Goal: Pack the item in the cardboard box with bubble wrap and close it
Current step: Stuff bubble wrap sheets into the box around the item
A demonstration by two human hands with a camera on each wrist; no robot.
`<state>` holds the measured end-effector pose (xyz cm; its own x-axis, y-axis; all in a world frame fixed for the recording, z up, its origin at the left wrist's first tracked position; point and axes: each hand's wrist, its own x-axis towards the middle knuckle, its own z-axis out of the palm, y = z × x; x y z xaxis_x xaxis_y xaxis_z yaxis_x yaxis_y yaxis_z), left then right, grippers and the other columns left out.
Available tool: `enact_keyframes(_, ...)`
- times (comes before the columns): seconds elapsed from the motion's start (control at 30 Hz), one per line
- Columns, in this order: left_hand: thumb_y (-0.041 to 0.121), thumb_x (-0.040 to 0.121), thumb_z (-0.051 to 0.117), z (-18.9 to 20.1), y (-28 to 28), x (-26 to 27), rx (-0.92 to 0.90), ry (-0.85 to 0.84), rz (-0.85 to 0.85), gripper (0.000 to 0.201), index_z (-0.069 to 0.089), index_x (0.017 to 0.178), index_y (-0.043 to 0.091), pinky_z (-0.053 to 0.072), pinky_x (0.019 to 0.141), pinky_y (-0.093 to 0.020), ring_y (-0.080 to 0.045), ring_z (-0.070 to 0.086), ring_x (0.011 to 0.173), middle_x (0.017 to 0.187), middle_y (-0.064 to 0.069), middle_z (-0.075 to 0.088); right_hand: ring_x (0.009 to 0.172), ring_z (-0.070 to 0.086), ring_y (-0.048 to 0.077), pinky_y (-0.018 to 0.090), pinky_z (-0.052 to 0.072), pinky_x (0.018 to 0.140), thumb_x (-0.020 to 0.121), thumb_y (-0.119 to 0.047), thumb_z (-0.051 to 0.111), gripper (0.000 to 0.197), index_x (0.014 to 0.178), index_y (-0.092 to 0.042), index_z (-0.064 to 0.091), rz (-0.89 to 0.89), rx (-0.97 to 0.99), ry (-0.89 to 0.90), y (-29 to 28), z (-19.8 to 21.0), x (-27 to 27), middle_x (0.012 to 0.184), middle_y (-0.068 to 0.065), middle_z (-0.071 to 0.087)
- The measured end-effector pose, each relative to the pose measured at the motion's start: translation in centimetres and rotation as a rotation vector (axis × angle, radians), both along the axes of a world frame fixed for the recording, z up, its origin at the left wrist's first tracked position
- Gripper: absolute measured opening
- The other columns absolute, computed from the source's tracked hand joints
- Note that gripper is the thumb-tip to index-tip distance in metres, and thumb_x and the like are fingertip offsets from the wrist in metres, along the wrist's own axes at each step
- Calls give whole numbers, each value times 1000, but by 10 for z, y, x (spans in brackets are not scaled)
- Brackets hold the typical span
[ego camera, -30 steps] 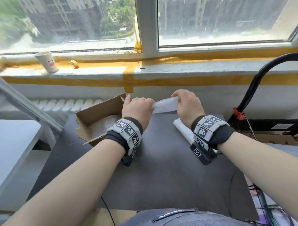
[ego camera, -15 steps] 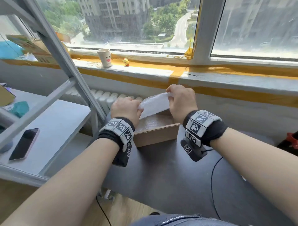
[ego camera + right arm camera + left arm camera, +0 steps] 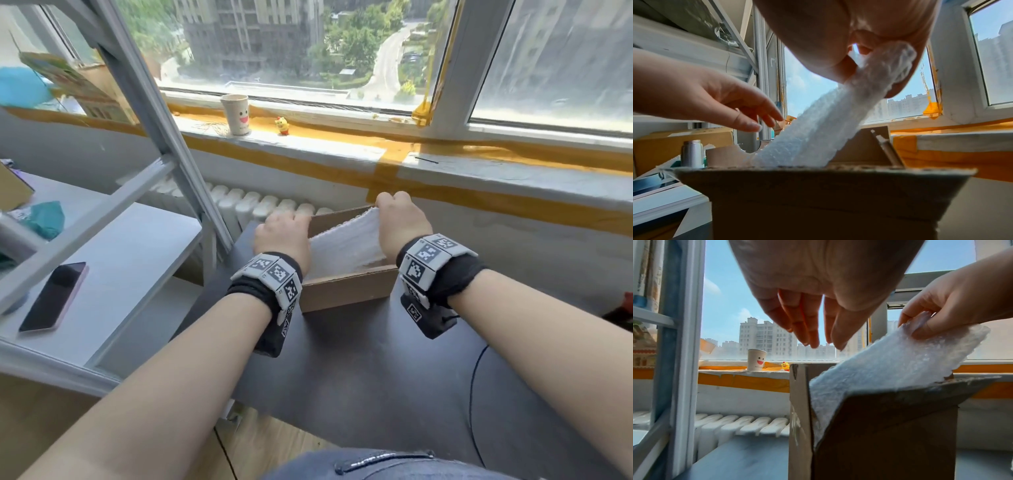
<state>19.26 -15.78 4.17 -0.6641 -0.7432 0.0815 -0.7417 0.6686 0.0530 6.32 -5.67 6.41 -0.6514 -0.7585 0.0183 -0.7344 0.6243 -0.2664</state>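
Note:
An open brown cardboard box [image 3: 346,294] stands at the far edge of the dark table [image 3: 359,373]. A white sheet of bubble wrap [image 3: 346,245] slopes from inside the box up to my right hand [image 3: 397,219], which pinches its upper right end between thumb and fingers. In the left wrist view the bubble wrap [image 3: 900,363] rises out of the box [image 3: 890,426]. My left hand [image 3: 818,340] hovers over the box's left end with fingers straight and apart, holding nothing. The inside of the box is hidden by the wrap.
A metal shelf frame [image 3: 164,137] and a white surface with a phone [image 3: 53,296] lie left of the table. A paper cup [image 3: 236,114] and a small yellow toy [image 3: 283,125] stand on the windowsill. A radiator [image 3: 260,205] is behind the box. A metal bottle [image 3: 692,153] stands at left.
My left hand has let go of the bubble wrap and opened. The wrap's lower end has gone down into the box while my right hand keeps its hold. The head view turned left.

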Motion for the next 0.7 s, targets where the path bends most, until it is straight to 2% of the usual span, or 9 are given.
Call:
enact_keyframes(0.13, 14, 90, 47, -2, 10, -4, 4, -3, -49, 28, 50, 118, 15, 39, 94, -35, -27, 47, 118, 123, -7, 52, 99, 57, 36, 37, 45, 73, 83, 12, 48, 32, 113, -1, 47, -13, 92, -70, -12, -5, 5, 118, 20, 47)
enact_keyframes(0.23, 21, 93, 44, -9, 20, -8, 90, -50, -116, 30, 49, 122, 13, 43, 95, -38, -28, 48, 118, 126, -8, 51, 106, 58, 35, 34, 44, 75, 85, 9, 50, 35, 120, 3, 48, -53, 172, -105, -20, -7, 3, 125, 21, 49)
enact_keyframes(0.33, 35, 98, 40, -20, 25, -12, 220, -103, -140, 41, 46, 131, 11, 42, 101, -41, -30, 45, 125, 134, -10, 47, 108, 60, 34, 32, 46, 78, 86, 8, 50, 33, 120, 5, 50, -60, 209, -105, -26, -7, 2, 124, 21, 54)
enact_keyframes(0.43, 47, 97, 37, -31, 28, -15, 294, -126, -149, 49, 47, 129, 11, 40, 102, -42, -29, 43, 128, 133, -10, 47, 105, 61, 35, 35, 47, 74, 85, 9, 50, 34, 118, 2, 46, 7, 188, -84, -32, -11, 6, 118, 21, 60)
enact_keyframes(0.5, 55, 94, 34, -36, 27, -15, 324, -159, -155, 58, 44, 133, 13, 39, 103, -44, -30, 42, 129, 134, -11, 45, 100, 61, 36, 38, 44, 69, 84, 10, 49, 36, 117, -2, 42, 62, 172, -64, -33, -17, 9, 115, 21, 58)
enact_keyframes(0.57, 65, 90, 29, -40, 26, -16, 370, -198, -158, 71, 36, 142, 18, 37, 106, -46, -31, 37, 134, 143, -11, 40, 100, 60, 37, 40, 44, 69, 85, 8, 49, 36, 118, -4, 41, 89, 173, -15, -31, -23, 12, 116, 20, 54)
enact_keyframes(0.63, 77, 81, 25, -45, 23, -16, 405, -225, -158, 86, 27, 147, 23, 34, 109, -47, -32, 34, 138, 149, -11, 36, 107, 55, 37, 42, 46, 76, 88, 6, 46, 35, 121, -4, 42, 126, 167, 92, -27, -29, 11, 121, 19, 50)
enact_keyframes(0.7, 86, 72, 27, -51, 22, -17, 419, -267, -151, 98, 22, 150, 26, 32, 110, -45, -33, 33, 138, 152, -11, 33, 120, 45, 36, 42, 41, 97, 89, 2, 44, 33, 121, -1, 47, 228, 171, 265, -21, -32, 10, 130, 19, 45)
